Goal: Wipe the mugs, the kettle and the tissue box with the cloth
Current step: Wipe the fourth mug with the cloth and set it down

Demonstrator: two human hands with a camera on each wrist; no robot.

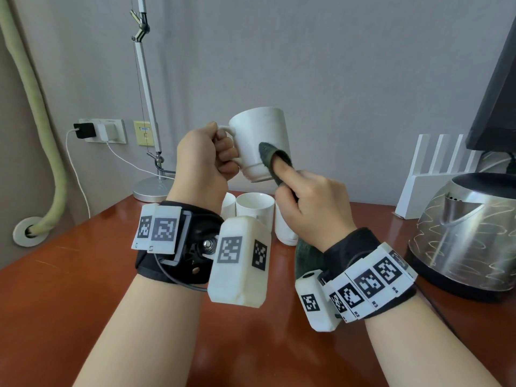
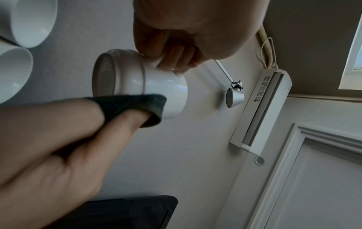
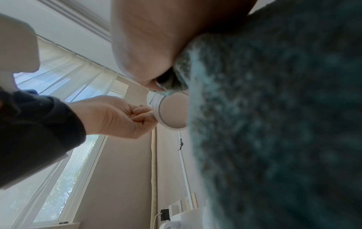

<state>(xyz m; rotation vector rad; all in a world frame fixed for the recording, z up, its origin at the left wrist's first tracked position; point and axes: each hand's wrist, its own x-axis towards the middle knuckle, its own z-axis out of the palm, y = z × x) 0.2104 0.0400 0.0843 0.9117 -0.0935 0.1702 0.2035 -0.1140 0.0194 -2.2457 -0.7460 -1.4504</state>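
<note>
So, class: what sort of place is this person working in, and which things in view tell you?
Probably a hotel room or a home desk corner, not a kitchen. A wooden desk holds a desk lamp, a steel kettle and spare white mugs; a wall air conditioner hangs above.

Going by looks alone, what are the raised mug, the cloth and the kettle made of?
Raised mug: likely glazed ceramic; white, glossy, with an unglazed-looking foot ring in the left wrist view.
Cloth: dark green fuzzy fabric, probably microfibre or terry; nap shows in the right wrist view.
Kettle: apparently polished steel; mirror reflections, swirl pattern, dark base.
</note>
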